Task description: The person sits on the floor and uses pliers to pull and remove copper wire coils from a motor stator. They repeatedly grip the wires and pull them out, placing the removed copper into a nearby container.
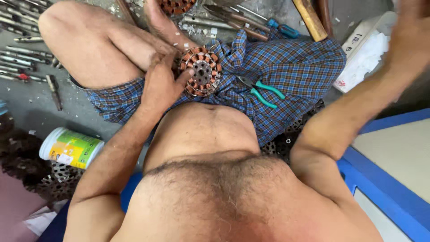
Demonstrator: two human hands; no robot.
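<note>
My left hand [162, 83] grips a round motor stator [201, 71] wound with copper coils, holding it on edge against my lap on the blue checked cloth [291, 67]. A finger rests across its metal centre. My right hand [412, 31] is raised at the top right corner, blurred and partly out of view; whether it holds anything cannot be seen. Green-handled pliers [262, 92] lie on the cloth just right of the stator.
Rows of metal tools and drill bits [22, 58] lie on the grey floor at left. A white and green plastic jar [69, 148] lies on its side. A wooden handle [309, 20], a blue-handled screwdriver [280, 28] and a white box [365, 54] sit at the top. A blue-edged board [389, 179] is at right.
</note>
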